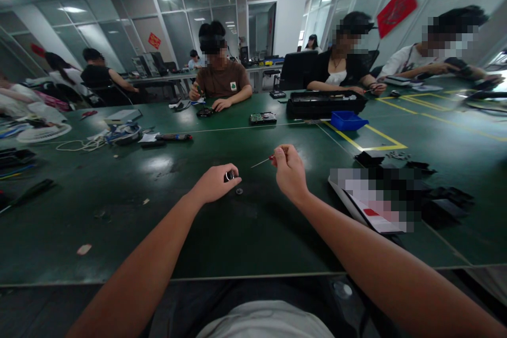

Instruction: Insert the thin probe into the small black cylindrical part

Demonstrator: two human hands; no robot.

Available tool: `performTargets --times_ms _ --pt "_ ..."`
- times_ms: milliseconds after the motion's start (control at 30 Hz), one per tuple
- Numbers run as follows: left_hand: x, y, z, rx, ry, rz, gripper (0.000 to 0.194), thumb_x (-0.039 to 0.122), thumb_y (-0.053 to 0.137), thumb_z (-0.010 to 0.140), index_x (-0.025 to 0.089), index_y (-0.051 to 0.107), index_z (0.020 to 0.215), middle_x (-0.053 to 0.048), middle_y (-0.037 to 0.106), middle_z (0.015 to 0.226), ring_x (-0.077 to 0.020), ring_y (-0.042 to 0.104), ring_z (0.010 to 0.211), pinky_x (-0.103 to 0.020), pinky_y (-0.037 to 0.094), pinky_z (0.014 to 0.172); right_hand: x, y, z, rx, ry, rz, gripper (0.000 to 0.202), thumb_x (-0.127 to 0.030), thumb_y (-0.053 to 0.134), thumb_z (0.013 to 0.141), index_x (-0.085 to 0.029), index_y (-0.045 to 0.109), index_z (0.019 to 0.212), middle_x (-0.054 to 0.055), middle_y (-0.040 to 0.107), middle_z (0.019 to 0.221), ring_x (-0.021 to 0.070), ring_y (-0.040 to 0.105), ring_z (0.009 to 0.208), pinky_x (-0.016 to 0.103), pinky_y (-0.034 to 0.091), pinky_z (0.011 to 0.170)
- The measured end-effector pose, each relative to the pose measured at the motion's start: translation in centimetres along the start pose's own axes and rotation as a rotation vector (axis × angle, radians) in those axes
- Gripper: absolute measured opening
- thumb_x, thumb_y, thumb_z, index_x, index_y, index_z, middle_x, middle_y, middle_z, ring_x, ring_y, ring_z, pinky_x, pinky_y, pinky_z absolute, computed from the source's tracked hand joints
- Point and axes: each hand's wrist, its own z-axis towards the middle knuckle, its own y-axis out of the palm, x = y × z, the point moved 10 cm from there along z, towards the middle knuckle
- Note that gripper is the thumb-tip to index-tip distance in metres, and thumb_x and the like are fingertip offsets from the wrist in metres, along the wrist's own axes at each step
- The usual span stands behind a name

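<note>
My left hand is closed around a small round black part with a shiny metal rim, just above the green tabletop. Its exact kind I cannot make out. Beside those fingertips a small dark disc lies flat on the table. My right hand grips a screwdriver by its red handle. The thin metal shaft points left toward my left hand, its tip apart from the round part. Most of the handle is hidden inside my fingers.
To the right lie a pixelated flat item and several black plastic pieces. Ahead are a blue bin, a long black housing and a hard drive. Cables lie left. Co-workers sit across the table.
</note>
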Motion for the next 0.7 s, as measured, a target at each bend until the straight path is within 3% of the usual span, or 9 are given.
performTargets --times_ms 167,300,467,600,700 --pt "0.4 2.2 -0.5 -0.254 0.015 0.153 0.039 0.048 0.059 0.088 0.027 0.07 0.12 -0.007 0.07 0.123 -0.0288 0.064 0.109 -0.04 0.046 0.09 0.0 0.1 -0.1 -0.011 -0.002 0.005 0.024 -0.043 0.042 0.1 -0.023 0.055 0.095 0.001 0.064 0.078 0.0184 0.061 0.074 0.035 0.046 0.072" --pt "0.7 3.2 -0.6 -0.328 0.025 0.198 0.037 0.047 0.061 0.087 0.026 0.072 0.116 -0.008 0.071 0.12 -0.0296 0.064 0.107 -0.04 0.047 0.088 0.1 0.1 -0.1 -0.007 -0.005 0.002 0.024 -0.043 0.042 0.1 -0.023 0.055 0.096 0.001 0.064 0.079 0.0186 0.061 0.074 0.035 0.045 0.073" --pt "-0.3 2.4 -0.2 -0.231 -0.029 0.055 0.033 0.048 0.059 0.088 0.024 0.072 0.106 -0.009 0.072 0.108 -0.0272 0.066 0.097 -0.037 0.048 0.081 0.0 0.2 -0.1 -0.021 0.001 0.005 0.025 -0.044 0.041 0.1 -0.023 0.055 0.097 0.002 0.065 0.08 0.019 0.062 0.075 0.035 0.046 0.072" --pt "-1.8 0.1 0.1 -0.033 -0.085 -0.1 0.032 0.049 0.061 0.086 0.022 0.068 0.103 -0.007 0.07 0.101 -0.0247 0.065 0.092 -0.036 0.048 0.079 -0.2 0.2 -0.1 -0.022 0.005 0.009 0.025 -0.043 0.042 0.1 -0.023 0.055 0.096 0.002 0.065 0.079 0.0187 0.061 0.074 0.035 0.046 0.072" --pt "-3.1 -1.5 0.1 0.11 -0.146 -0.234 0.03 0.043 0.063 0.083 0.02 0.065 0.102 -0.005 0.068 0.091 -0.0199 0.062 0.077 -0.033 0.047 0.072 -0.2 0.3 -0.1 -0.028 0.006 0.013 0.025 -0.043 0.042 0.1 -0.023 0.055 0.097 0.002 0.065 0.08 0.0187 0.062 0.075 0.035 0.046 0.073"
